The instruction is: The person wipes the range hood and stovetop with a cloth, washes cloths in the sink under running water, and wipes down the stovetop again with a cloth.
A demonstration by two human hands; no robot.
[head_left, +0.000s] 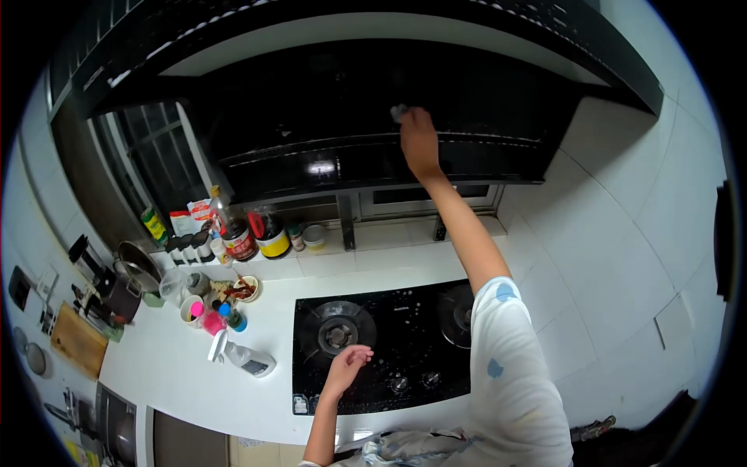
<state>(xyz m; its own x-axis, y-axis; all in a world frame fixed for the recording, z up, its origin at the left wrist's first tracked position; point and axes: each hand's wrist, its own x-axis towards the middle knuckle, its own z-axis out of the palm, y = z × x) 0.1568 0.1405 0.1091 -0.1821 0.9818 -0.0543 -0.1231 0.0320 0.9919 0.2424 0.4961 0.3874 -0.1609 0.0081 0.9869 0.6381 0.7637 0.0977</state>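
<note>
Head view, right hand (419, 140) pinching a crumpled pale wad (398, 114) against the glossy black range hood (490, 101) above the black glass-topped gas stove (408, 342), left hand (348, 366) loosely curled, holding nothing, near the stove's round left burner (337, 333), white-and-grey plastic spray bottle (250, 361) left of the stove.

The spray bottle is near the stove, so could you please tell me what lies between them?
Only a bare strip of white countertop lies between the spray bottle and the stove in the head view.
</note>
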